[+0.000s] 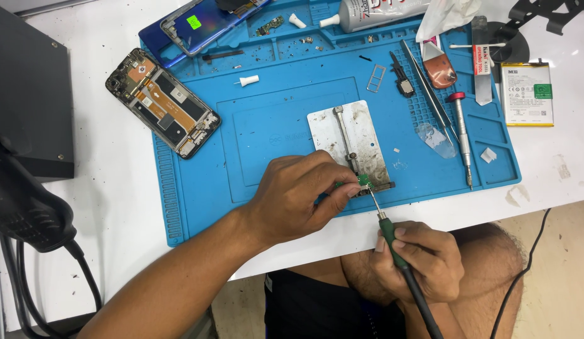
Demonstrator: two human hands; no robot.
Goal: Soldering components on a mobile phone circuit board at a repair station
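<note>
A metal board holder (pixel 351 135) lies on the blue work mat (pixel 267 125). A small green circuit board (pixel 364 181) sits clamped at its near edge. My left hand (pixel 298 194) rests on the mat, thumb and forefinger pinching at the small board. My right hand (pixel 420 257) grips a green-handled soldering iron (pixel 392 242), held below the table edge, its tip touching the small board. The iron's black cable runs down past my knee.
An opened phone body (pixel 161 103) lies at the mat's left edge, a blue back cover (pixel 204 22) at the top. Tweezers (pixel 430 94), a red-capped screwdriver (pixel 461 135), a glue tube (pixel 373 12) and a battery (pixel 526 94) lie to the right. A black box (pixel 28 94) stands left.
</note>
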